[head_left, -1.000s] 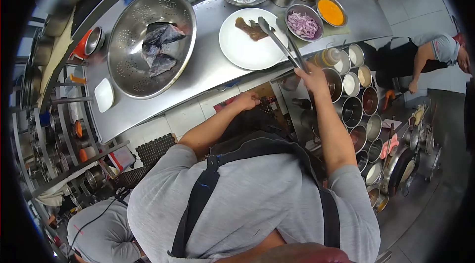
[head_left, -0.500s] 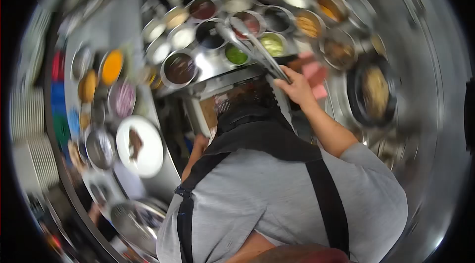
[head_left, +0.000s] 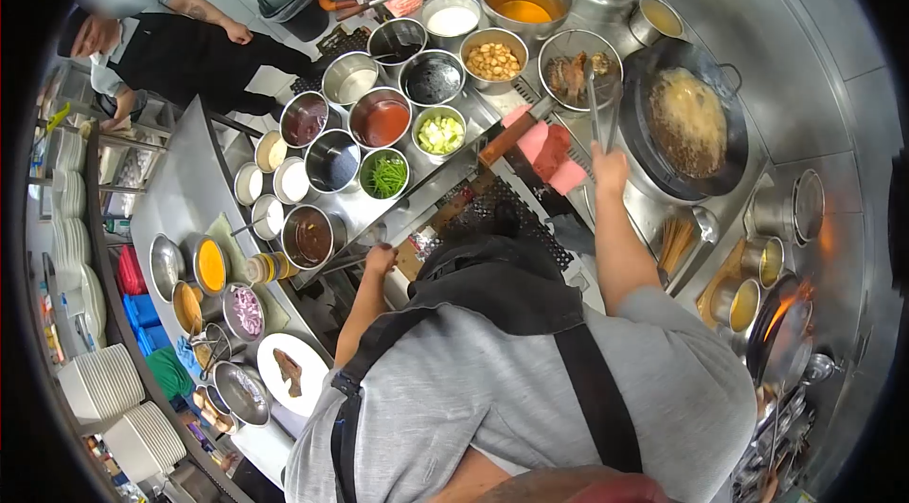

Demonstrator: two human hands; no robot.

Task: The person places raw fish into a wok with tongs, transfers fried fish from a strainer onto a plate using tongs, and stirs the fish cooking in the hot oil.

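With straight ahead as 12, my hands are well apart. My left hand (head_left: 382, 259) is at 10 o'clock, beside the pot (head_left: 339, 233) of brown sauce (head_left: 310, 238); its fingers look curled, but I can't tell whether they hold anything. At 8 o'clock a white plate (head_left: 311, 361) sits on the bench (head_left: 175, 205) with one browned piece (head_left: 288, 372) on it; my body cuts off my view of what lies behind.

My right hand (head_left: 611, 167), at 1 o'clock, is wrapped round the tongs (head_left: 596, 115), probably so my fingers keep back from the heat. A red cloth (head_left: 554, 154) lies between that hand and the wooden handle (head_left: 511, 136) of the strainer (head_left: 566, 41). The handle points towards 7 o'clock, I suppose to be easy to grab.

Beyond my hand, the strainer carries more browned pieces (head_left: 566, 79). The tips of the tongs reach in over them; whether they pinch one, I can't make out. What bears the strainer's weight is hidden.

At 2 o'clock the wok (head_left: 642, 138) holds foaming oil (head_left: 686, 119), by its look; the froth covers anything under it. At 11, chopped greens (head_left: 386, 176) stand among close-packed pots, likely for short reaches. A flame (head_left: 803, 295) burns at 3, its pan hard to read. Farthest, at 10, a person (head_left: 170, 48) stands.
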